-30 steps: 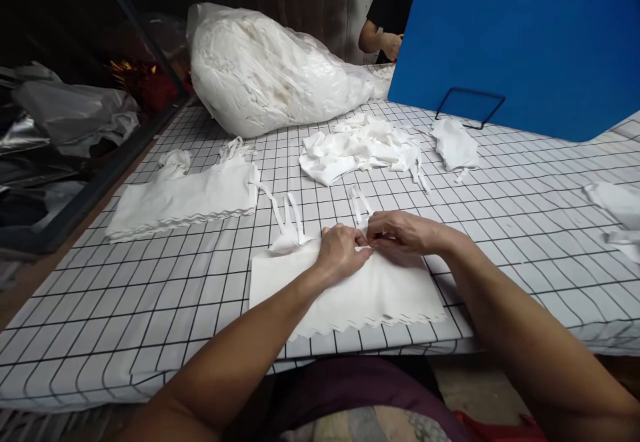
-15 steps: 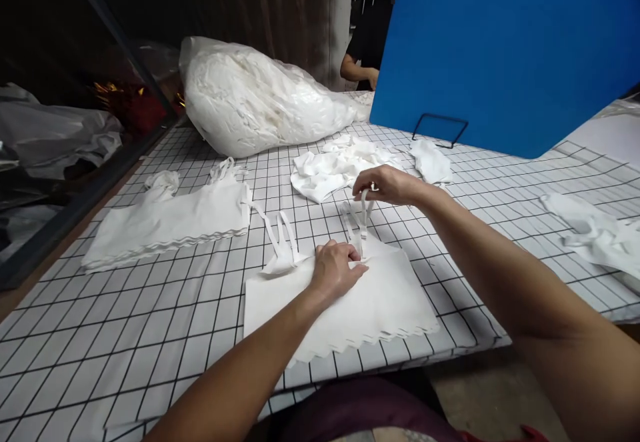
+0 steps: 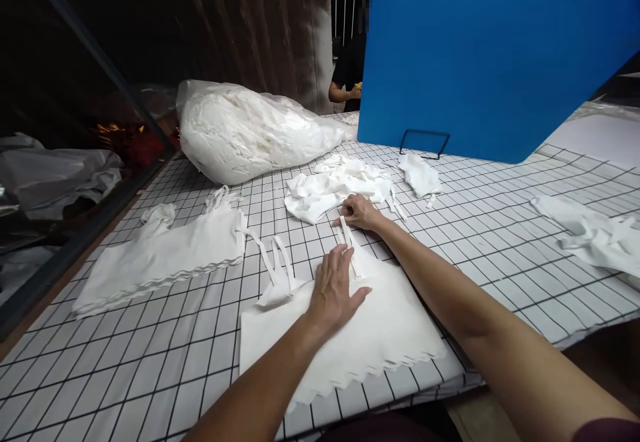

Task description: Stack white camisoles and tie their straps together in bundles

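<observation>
White garment stack (image 3: 350,332) with scalloped hem lies at lower centre on the counter (image 3: 150,355), long axis left-right, straps (image 3: 350,242) pointing up-frame. Left hand (image 3: 334,289) presses flat, fingers spread; right hand (image 3: 361,212) pinches strap ends.

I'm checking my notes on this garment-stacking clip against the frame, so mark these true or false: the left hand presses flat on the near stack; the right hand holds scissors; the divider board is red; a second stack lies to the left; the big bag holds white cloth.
1. The left hand presses flat on the near stack of white tops. True.
2. The right hand holds scissors. False: it pinches the white straps.
3. The divider board is red. False: it is blue.
4. A second stack lies to the left. True.
5. The plastic bag holds white cloth. True.
</observation>
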A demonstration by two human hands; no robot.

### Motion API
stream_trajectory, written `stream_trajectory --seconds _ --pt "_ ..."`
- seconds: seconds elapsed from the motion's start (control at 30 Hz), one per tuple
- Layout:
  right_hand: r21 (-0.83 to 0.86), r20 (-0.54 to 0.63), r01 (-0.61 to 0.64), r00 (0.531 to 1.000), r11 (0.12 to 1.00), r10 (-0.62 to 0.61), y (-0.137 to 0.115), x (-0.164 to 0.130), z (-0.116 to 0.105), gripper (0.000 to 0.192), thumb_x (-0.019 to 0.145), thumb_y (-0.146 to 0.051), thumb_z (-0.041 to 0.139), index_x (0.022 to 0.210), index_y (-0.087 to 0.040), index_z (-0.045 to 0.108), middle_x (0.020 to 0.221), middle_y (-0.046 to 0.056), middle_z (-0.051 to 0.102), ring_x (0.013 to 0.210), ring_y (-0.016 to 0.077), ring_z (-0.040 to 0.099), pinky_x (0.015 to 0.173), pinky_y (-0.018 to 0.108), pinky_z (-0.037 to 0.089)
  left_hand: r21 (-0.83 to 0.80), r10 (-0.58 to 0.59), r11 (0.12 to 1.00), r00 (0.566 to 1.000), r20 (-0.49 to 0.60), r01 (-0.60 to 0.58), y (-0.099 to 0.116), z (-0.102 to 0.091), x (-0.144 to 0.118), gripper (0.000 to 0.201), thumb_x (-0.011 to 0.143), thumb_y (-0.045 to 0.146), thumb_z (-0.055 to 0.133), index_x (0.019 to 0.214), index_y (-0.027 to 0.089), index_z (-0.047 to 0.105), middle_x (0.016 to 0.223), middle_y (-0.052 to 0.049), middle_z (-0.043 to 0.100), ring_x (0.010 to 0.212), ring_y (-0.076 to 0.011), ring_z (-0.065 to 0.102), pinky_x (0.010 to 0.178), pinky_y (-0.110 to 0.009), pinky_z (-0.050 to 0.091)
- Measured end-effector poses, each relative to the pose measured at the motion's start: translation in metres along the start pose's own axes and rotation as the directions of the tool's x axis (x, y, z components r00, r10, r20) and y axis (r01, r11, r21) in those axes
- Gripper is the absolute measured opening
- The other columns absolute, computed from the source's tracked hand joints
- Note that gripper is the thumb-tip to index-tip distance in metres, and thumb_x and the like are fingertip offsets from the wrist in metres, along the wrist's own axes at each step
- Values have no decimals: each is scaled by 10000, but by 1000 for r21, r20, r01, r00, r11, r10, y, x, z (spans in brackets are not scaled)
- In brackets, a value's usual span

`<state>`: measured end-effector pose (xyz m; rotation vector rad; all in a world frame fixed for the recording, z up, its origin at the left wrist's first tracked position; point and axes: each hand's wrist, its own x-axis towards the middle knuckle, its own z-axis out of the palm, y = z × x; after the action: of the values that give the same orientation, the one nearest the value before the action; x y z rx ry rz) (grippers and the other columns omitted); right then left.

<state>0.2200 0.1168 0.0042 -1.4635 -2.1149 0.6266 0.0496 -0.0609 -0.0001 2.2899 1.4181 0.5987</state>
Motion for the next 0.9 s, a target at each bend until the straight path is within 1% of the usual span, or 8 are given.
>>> stream_trajectory --seconds 0.07,0.13,0.3,0.47,0.63,0.8,0.83,0.9 --pt "-6 9 -36 999 999 36 4 -2 1 579 602 -668 767 578 -185 448 697 14 518 767 179 464 684 289 319 90 64 993 995 70 -70 0 3 0 624 926 391 564 1473 212 324 1576 -116 321 1473 -315 246 1147 -514 317" --pt "4 34 -65 997 998 64 8 -2 0 576 611 -666 761 584 -191 435 612 -20 483 678 149 447 652 276 309 164 94 980 987 133 -116 1 6 0 561 976 419 459 1484 212 340 1608 -81 279 1505 -319 163 1174 -530 277" --pt "62 115 -77 991 995 69 14 4 -6 488 603 -594 792 637 -185 528 590 -34 520 606 116 440 588 260 316 248 88 959 978 190 -135 3 8 0 576 1006 456 335 1504 167 342 1634 -46 196 1517 -311 107 1220 -504 209" --pt "115 226 -74 973 991 47 18 3 -19 361 586 -451 816 758 -183 646 665 -16 634 611 116 522 576 239 382 267 76 955 976 202 -129 1 10 1 596 1007 494 285 1515 183 325 1635 -26 197 1519 -301 99 1222 -497 212" --pt "70 137 -106 986 992 95 22 -5 -27 301 604 -379 793 687 -183 580 642 -17 603 597 112 496 547 238 373 270 77 954 978 192 -128 -1 12 2 615 1000 520 275 1510 181 326 1628 -32 231 1518 -298 110 1218 -493 214" --pt "60 158 -129 980 990 118 17 -11 -39 211 649 -322 761 713 -182 617 675 7 648 629 142 564 603 263 431 238 81 963 977 198 -128 1 9 1 617 995 519 286 1500 167 337 1628 -51 232 1517 -305 110 1220 -491 201" --pt "50 128 -126 985 991 119 12 -16 -42 198 671 -320 748 745 -181 628 723 22 664 666 153 579 633 273 442 229 75 966 976 203 -121 1 8 1 620 994 519 293 1498 161 339 1627 -55 233 1516 -308 113 1221 -493 197" --pt "43 -16 -94 995 995 95 -3 -35 -43 194 747 -345 701 826 -180 636 831 51 678 744 171 590 685 293 447 203 75 972 975 210 -118 0 8 1 621 992 516 308 1492 151 346 1625 -63 238 1513 -314 119 1221 -499 192"
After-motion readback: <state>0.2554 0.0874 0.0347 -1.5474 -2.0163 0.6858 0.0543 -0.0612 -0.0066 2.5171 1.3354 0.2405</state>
